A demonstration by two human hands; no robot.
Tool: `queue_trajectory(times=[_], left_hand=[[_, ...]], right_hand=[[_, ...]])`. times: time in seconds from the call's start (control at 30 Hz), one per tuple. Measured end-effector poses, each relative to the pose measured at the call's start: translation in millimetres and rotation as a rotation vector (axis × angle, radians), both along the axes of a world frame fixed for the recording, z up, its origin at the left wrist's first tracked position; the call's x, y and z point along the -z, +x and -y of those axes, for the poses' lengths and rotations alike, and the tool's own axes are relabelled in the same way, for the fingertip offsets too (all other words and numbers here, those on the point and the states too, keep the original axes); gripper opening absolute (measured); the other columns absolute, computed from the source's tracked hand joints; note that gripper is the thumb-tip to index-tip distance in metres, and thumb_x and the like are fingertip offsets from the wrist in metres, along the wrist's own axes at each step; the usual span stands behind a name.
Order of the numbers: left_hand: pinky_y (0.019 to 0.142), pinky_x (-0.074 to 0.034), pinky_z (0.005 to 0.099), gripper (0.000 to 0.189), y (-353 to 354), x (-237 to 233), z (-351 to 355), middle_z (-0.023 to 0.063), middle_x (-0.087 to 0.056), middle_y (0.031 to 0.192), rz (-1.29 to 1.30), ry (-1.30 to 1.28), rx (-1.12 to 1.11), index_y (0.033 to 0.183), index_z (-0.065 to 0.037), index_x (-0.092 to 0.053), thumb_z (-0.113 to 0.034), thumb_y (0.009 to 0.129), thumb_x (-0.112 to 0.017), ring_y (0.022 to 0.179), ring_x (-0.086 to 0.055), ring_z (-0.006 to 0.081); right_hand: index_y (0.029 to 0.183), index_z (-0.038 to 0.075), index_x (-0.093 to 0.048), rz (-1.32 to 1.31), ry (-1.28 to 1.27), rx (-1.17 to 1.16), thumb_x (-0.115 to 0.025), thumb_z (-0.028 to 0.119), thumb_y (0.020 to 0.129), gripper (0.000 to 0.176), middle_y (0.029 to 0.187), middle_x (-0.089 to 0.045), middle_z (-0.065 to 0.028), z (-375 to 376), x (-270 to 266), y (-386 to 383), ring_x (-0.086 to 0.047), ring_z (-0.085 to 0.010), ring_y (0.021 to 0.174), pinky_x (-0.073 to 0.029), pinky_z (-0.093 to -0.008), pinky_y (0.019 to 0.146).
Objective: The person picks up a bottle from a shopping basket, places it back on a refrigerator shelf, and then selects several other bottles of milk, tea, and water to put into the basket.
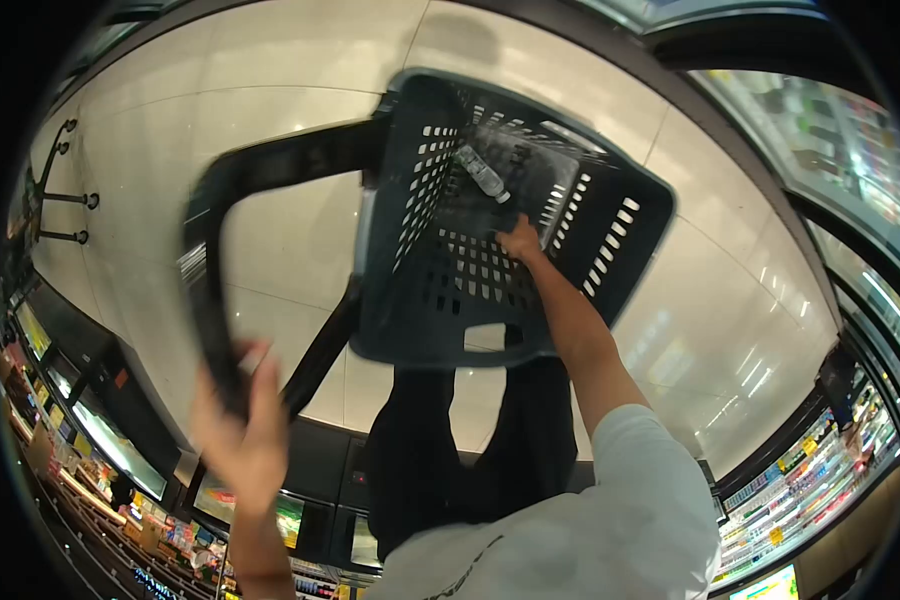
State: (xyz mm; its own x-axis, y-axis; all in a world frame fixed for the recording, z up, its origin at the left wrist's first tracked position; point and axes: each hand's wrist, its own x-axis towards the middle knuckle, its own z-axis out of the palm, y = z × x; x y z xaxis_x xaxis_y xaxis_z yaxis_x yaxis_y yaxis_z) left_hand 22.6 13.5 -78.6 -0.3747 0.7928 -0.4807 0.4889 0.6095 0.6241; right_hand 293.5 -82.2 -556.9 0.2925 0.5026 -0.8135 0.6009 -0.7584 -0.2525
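Observation:
A dark grey shopping basket [630, 200] with slotted walls stands in front of my legs, its opening facing me. My left hand [238, 430], blurred by motion, is wrapped round the long black handle [205, 270] that swings out to the left. Deep inside the basket is my right hand [518, 242], fingers bent near the bottom. Something dark at its fingertips blends into the basket, and I cannot make it out. Just beyond that hand lies a clear bottle [482, 174] with a pale cap, tilted on its side.
Pale glossy floor tiles [300, 255] surround the basket. Glass-fronted coolers [820, 140] line the right side, and stocked shelves [810, 480] show at lower right. More lit displays [110, 440] stand at lower left. Black legs with wheels [70, 200] are at the far left.

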Motion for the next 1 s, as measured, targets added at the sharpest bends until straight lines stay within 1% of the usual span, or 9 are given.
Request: queue_trajectory(times=[0.17,0.33,0.37,0.47,0.5,0.57,0.63,0.83,1.0], left_hand=[[0.036,-0.018,0.0170,0.026,-15,14,18,-0.0061,-0.042,0.057,-0.209,0.316,-0.023,0.106,0.002,-0.046,-0.011,0.086,-0.058,0.041,-0.031,0.0004],[0.034,-0.016,0.0182,0.020,-23,11,22,-0.0041,-0.041,0.053,-0.108,0.212,0.017,0.103,0.002,-0.045,-0.007,0.087,-0.054,0.037,-0.027,0.0011],[0.034,-0.017,0.0180,0.019,-15,9,20,-0.0046,-0.041,0.054,-0.061,0.169,-0.029,0.103,0.000,-0.047,-0.007,0.087,-0.055,0.037,-0.027,0.0006],[0.040,-0.023,0.0161,0.017,-18,9,22,-0.0059,-0.045,0.058,-0.069,0.106,-0.023,0.096,-0.001,-0.055,-0.011,0.084,-0.061,0.046,-0.038,0.0001],[0.041,-0.024,0.0162,0.015,-7,2,16,-0.0060,-0.045,0.059,-0.036,0.029,-0.026,0.096,-0.001,-0.056,-0.011,0.085,-0.061,0.047,-0.039,0.0001],[0.044,-0.027,0.0179,0.012,-4,-1,12,-0.0056,-0.048,0.060,-0.023,0.041,0.019,0.092,-0.001,-0.058,-0.011,0.085,-0.061,0.049,-0.040,0.0009],[0.046,-0.032,0.0221,0.010,-16,6,14,-0.0039,-0.049,0.058,-0.091,0.117,0.190,0.088,-0.001,-0.059,-0.010,0.085,-0.061,0.050,-0.041,0.0035],[0.051,-0.038,0.0275,0.011,-24,12,6,0.0069,-0.051,0.056,-0.085,0.279,0.279,0.083,-0.001,-0.061,-0.010,0.078,-0.061,0.050,-0.046,0.0130],[0.065,-0.046,0.0309,0.018,-35,48,7,0.0138,-0.062,0.071,-0.134,0.490,0.270,0.090,0.002,-0.063,-0.003,0.073,-0.059,0.066,-0.061,0.0217]], right_hand=[[0.130,-0.001,-0.030,0.037,0.124,-0.035,-0.073,0.026,0.067,0.081,0.136,-0.025,-0.0316,-20,144,-24,-0.045,-0.0436,0.116,-0.045,-0.0411,0.091],[0.107,-0.008,-0.055,-0.027,0.045,0.020,-0.069,0.036,0.071,0.059,0.103,-0.060,-0.0251,-14,138,-53,-0.061,-0.0331,0.097,-0.050,-0.0390,0.080],[0.085,-0.010,-0.061,0.018,0.094,-0.012,-0.067,0.034,0.071,0.046,0.084,-0.064,-0.0253,-17,109,-58,-0.065,-0.0305,0.085,-0.051,-0.0389,0.074],[0.079,0.001,-0.056,-0.691,-0.188,0.824,-0.056,0.029,0.082,0.028,0.065,-0.056,-0.0032,-25,18,-56,-0.048,-0.0112,0.046,-0.037,-0.0250,0.038],[0.082,0.002,-0.051,-0.936,-0.265,1.143,-0.054,0.032,0.083,0.029,0.060,-0.049,0.0007,-20,0,-53,-0.039,-0.0085,0.042,-0.031,-0.0226,0.036],[0.083,0.003,-0.050,-1.086,-0.272,1.214,-0.054,0.034,0.083,0.031,0.059,-0.044,0.0032,2,-50,-35,-0.035,-0.0058,0.042,-0.026,-0.0210,0.035],[0.084,0.003,-0.051,-1.756,-0.338,1.529,-0.054,0.037,0.082,0.033,0.057,-0.039,0.0049,24,-114,-19,-0.034,-0.0051,0.041,-0.026,-0.0212,0.035],[0.089,0.003,-0.050,-2.172,-0.002,1.154,-0.044,0.044,0.088,0.041,0.056,-0.041,0.0026,42,-367,22,-0.034,-0.0063,0.036,-0.028,-0.0221,0.035],[0.085,0.006,-0.047,-2.378,0.232,0.938,-0.047,0.043,0.087,0.038,0.053,-0.042,0.0028,39,-487,63,-0.035,-0.0063,0.035,-0.027,-0.0209,0.033]])
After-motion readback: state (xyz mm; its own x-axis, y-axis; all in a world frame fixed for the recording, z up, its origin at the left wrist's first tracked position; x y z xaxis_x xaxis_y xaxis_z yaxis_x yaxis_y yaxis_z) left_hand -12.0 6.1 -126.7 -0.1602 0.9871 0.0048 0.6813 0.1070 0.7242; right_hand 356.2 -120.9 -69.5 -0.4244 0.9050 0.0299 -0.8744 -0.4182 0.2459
